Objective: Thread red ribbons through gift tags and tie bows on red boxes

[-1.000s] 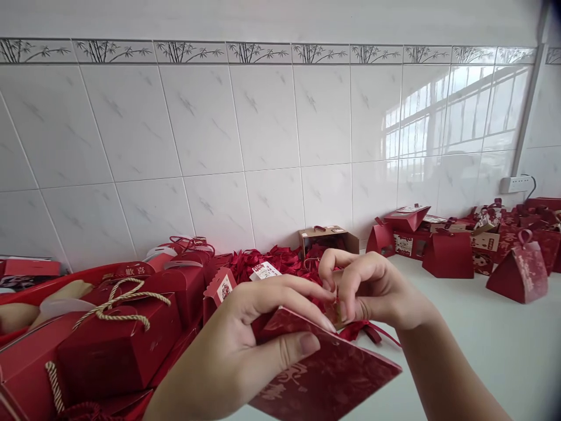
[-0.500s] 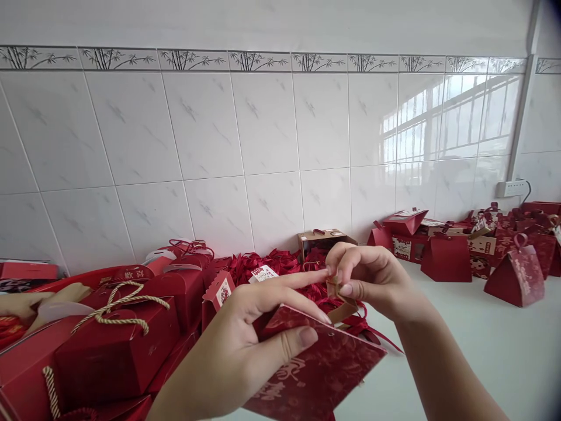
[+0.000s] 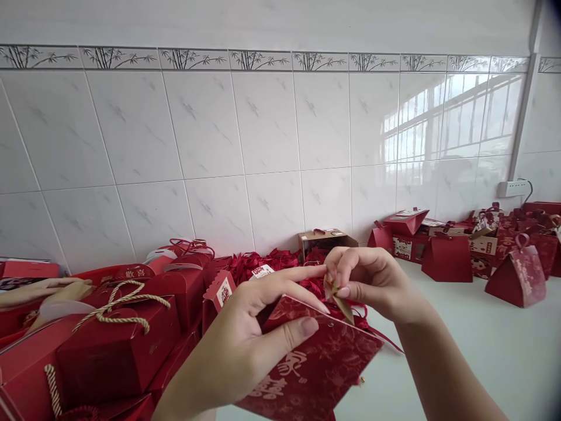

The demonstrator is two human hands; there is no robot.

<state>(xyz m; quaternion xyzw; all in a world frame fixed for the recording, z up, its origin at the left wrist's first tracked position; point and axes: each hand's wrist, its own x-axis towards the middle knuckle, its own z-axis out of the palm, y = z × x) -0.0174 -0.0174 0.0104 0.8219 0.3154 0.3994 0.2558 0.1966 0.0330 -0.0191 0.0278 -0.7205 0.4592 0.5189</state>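
Note:
My left hand (image 3: 245,345) grips a red patterned gift box (image 3: 319,362) with gold characters, thumb pressed on its front face and forefinger stretched toward the top. My right hand (image 3: 368,280) pinches the box's brown inner top flap (image 3: 339,298) between thumb and fingertips, right at the box's upper edge. A red ribbon (image 3: 372,327) trails from under the box beneath my right wrist. Both hands are held above the pale table (image 3: 495,351).
Red boxes with gold rope handles (image 3: 118,327) are piled at the left. A heap of red ribbons (image 3: 272,263) and a brown open carton (image 3: 326,238) lie against the tiled wall. Several folded red triangular boxes (image 3: 517,275) stand at the right, near a wall socket (image 3: 511,188).
The box has tilted up so its gold characters face me. My right hand has shifted slightly left, still pinching the brown flap, which now stands narrower and more upright.

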